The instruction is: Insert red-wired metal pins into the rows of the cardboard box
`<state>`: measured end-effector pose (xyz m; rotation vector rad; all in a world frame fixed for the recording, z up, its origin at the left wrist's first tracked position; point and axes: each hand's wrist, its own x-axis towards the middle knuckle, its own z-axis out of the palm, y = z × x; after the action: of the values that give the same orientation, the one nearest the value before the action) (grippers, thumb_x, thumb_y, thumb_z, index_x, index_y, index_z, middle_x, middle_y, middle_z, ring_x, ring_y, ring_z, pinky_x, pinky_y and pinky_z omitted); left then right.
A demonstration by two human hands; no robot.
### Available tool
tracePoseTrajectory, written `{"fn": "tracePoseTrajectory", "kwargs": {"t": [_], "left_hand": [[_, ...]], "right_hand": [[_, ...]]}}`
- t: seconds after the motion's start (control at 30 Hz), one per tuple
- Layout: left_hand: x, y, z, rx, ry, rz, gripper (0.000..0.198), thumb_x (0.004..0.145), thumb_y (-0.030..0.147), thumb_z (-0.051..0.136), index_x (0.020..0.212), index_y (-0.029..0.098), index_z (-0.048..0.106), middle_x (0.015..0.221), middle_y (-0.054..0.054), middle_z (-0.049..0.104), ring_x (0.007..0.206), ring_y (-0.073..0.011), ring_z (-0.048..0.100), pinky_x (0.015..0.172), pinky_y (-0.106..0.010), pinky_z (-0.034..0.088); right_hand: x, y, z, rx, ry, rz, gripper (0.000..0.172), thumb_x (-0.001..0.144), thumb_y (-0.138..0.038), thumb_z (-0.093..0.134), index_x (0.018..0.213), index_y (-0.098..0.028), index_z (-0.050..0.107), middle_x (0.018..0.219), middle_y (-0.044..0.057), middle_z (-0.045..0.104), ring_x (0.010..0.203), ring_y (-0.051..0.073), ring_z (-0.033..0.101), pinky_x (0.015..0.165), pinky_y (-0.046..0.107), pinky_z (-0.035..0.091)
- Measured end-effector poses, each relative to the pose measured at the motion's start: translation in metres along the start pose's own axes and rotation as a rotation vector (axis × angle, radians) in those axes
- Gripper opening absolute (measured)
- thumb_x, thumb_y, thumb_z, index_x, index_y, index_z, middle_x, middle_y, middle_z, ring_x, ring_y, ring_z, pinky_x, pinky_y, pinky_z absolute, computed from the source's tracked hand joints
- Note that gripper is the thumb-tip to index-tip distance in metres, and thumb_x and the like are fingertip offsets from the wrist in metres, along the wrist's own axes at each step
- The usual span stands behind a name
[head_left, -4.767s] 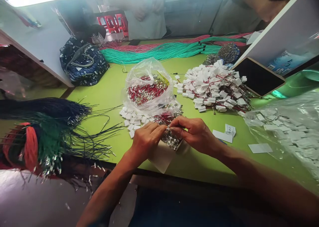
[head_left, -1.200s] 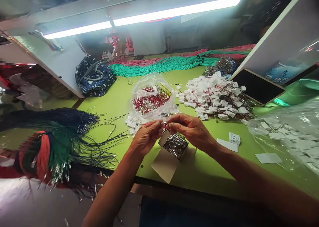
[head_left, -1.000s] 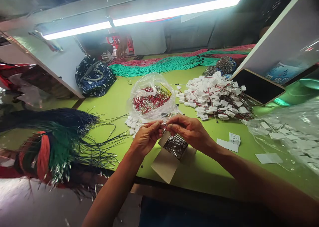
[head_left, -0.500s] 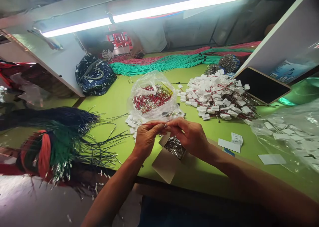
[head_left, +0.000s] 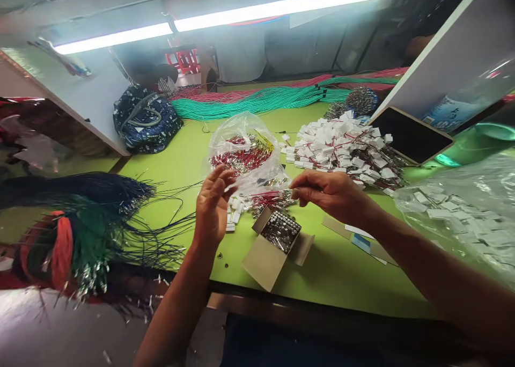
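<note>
Left hand (head_left: 212, 203) raised, fingers (head_left: 228, 176) spread, nothing visibly held, beside clear bag (head_left: 241, 152) of wires. Right hand (head_left: 330, 191) open, fingers (head_left: 300, 180) pointing left, holding nothing visible, just beside loose red wires (head_left: 269, 199), lying roughly crosswise on green counter (head_left: 333, 270), above open carton (head_left: 277, 238) of terminals.

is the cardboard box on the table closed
No, the cardboard box stands open with its flaps spread, and small metal parts fill it.
</note>
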<state>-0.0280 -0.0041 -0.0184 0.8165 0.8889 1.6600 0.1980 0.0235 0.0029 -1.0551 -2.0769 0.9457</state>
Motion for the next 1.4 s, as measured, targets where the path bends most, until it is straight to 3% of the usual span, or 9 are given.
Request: {"fn": "tracePoseTrajectory", "kwargs": {"t": [0.1,0.17,0.33,0.47,0.63,0.87,1.1,1.23,1.4], "left_hand": [[0.002,0.004,-0.005,0.15,0.098,0.186,0.022,0.071,0.03,0.072,0.091,0.023,0.07,0.093,-0.001,0.067,0.081,-0.0092,0.059,0.075,-0.02,0.046],[-0.001,0.003,-0.005,0.31,0.07,0.23,0.016,0.073,0.029,0.07,0.087,0.021,0.07,0.09,-0.002,0.068,0.079,-0.0103,0.059,0.075,-0.022,0.046],[-0.003,0.012,-0.003,0.857,-0.146,0.257,0.014,0.079,0.029,0.063,0.084,0.019,0.07,0.086,-0.004,0.07,0.078,-0.0152,0.061,0.076,-0.029,0.047],[0.023,0.021,0.003,1.428,-0.33,0.329,0.014,0.08,0.022,0.057,0.079,0.018,0.07,0.081,-0.007,0.07,0.078,-0.0192,0.061,0.076,-0.033,0.045],[0.079,0.0,0.017,1.777,-0.346,0.08,0.016,0.079,0.021,0.055,0.076,0.017,0.07,0.087,-0.011,0.068,0.085,-0.0229,0.06,0.076,-0.032,0.041],[0.114,-0.033,0.013,1.679,-0.327,-0.007,0.009,0.067,0.012,0.06,0.066,0.014,0.069,0.069,-0.009,0.067,0.077,-0.0209,0.059,0.069,-0.027,0.039],[0.122,-0.014,0.002,1.505,-0.205,0.075,0.015,0.074,0.014,0.053,0.074,0.015,0.068,0.072,-0.006,0.067,0.072,-0.0162,0.057,0.068,-0.026,0.039],[0.112,0.002,-0.003,1.084,-0.137,0.081,0.008,0.072,0.017,0.059,0.078,0.014,0.064,0.067,-0.002,0.063,0.058,-0.0105,0.053,0.06,-0.024,0.04],[0.073,0.008,-0.006,0.512,-0.131,-0.136,0.016,0.064,0.018,0.069,0.079,0.014,0.066,0.064,0.0,0.064,0.054,-0.0077,0.054,0.055,-0.022,0.04]], "right_hand": [[-0.002,0.014,0.0,-0.203,-0.103,0.046,0.014,0.085,-0.024,0.051,0.085,-0.017,0.063,0.063,0.0,0.064,0.056,0.011,0.059,0.056,0.023,0.043],[-0.001,0.024,0.007,-0.378,-0.095,0.029,0.014,0.086,-0.021,0.049,0.088,-0.016,0.062,0.069,0.001,0.065,0.06,0.013,0.059,0.057,0.023,0.041],[-0.001,0.031,0.015,-0.799,-0.089,-0.062,0.013,0.086,-0.015,0.049,0.09,-0.015,0.061,0.087,0.008,0.065,0.078,0.018,0.058,0.063,0.026,0.037],[-0.01,0.008,0.012,-0.933,-0.134,-0.155,0.018,0.089,-0.015,0.047,0.078,-0.015,0.061,0.079,0.008,0.063,0.075,0.018,0.054,0.061,0.027,0.034],[-0.013,-0.02,0.04,-0.885,-0.5,-0.286,0.018,0.087,-0.01,0.051,0.075,-0.016,0.063,0.079,0.007,0.064,0.073,0.017,0.055,0.062,0.027,0.036],[-0.014,-0.017,0.066,-0.937,-0.521,-0.299,0.019,0.086,-0.006,0.049,0.089,-0.016,0.065,0.089,0.01,0.066,0.084,0.021,0.06,0.066,0.031,0.043],[-0.015,-0.028,0.06,-0.939,-0.571,-0.304,0.015,0.084,-0.007,0.054,0.083,-0.015,0.066,0.084,0.009,0.067,0.08,0.02,0.061,0.062,0.03,0.041],[-0.016,-0.027,0.064,-0.972,-0.562,-0.312,0.015,0.084,-0.006,0.052,0.084,-0.015,0.064,0.085,0.01,0.067,0.078,0.02,0.061,0.062,0.029,0.04],[-0.023,-0.026,0.049,-0.823,-0.436,-0.349,0.016,0.081,-0.003,0.048,0.084,-0.016,0.057,0.072,0.004,0.062,0.063,0.016,0.055,0.054,0.027,0.034]]}}
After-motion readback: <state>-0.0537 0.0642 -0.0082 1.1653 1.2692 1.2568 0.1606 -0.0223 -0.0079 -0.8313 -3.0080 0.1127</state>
